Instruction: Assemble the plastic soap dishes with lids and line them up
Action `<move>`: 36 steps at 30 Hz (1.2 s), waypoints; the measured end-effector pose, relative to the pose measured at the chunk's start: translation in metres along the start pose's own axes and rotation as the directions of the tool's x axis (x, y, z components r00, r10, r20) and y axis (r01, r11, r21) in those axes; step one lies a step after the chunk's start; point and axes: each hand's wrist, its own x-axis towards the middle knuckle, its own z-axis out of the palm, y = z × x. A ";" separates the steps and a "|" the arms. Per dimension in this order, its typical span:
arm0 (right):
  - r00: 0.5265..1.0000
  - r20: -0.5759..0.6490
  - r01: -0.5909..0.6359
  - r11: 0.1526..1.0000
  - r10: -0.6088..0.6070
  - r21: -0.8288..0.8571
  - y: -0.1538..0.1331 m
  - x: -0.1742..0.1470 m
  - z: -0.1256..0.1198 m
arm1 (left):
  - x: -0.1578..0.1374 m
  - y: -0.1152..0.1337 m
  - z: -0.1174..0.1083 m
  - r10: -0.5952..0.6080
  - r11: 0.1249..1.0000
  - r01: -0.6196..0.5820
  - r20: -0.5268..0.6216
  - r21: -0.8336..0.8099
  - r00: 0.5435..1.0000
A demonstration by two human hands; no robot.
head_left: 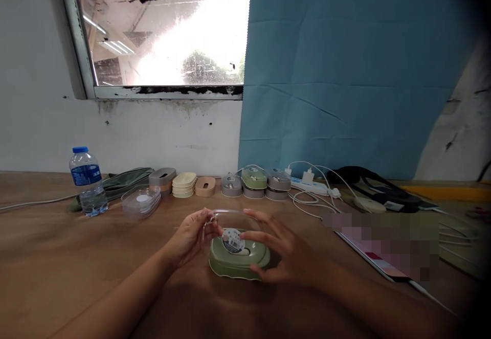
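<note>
My left hand pinches the left edge of a clear plastic lid, tilted up in front of me. A round printed sticker shows on the lid. With fingers spread, my right hand rests its index fingertip on the sticker's right edge, while another fingertip is near the lid's top right rim. Directly behind and below sits a green plastic box with an oval slot in its top, partly covered by the sticker. My right thumb is close to the box's right end; whether it touches is unclear.
Along the wall stand clear lids, cream covers, a tan cover and stacked grey and green boxes. A water bottle stands left. Cables, a power strip and a tablet-like device lie right.
</note>
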 end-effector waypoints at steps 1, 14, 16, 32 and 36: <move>1.000 -0.005 -0.031 0.999 0.031 0.037 0.004 -0.001 0.002 | 0.001 -0.001 -0.001 0.005 1.000 -0.005 0.014 0.010 1.000; 0.921 0.361 -0.278 0.895 0.145 0.350 0.029 -0.017 0.011 | -0.003 0.003 -0.038 -0.166 0.605 -0.214 0.384 0.767 0.908; 0.922 0.360 -0.258 0.917 0.140 0.305 0.024 -0.015 0.009 | -0.003 0.001 -0.037 -0.148 0.528 -0.266 0.396 0.806 0.906; 0.969 0.242 -0.019 0.970 -0.042 0.242 0.041 -0.018 0.019 | -0.003 0.000 -0.036 -0.087 0.431 -0.296 0.366 0.852 0.927; 0.982 0.188 -0.021 0.964 -0.030 0.264 0.046 -0.020 0.024 | -0.004 0.000 -0.035 -0.087 0.427 -0.300 0.369 0.853 0.925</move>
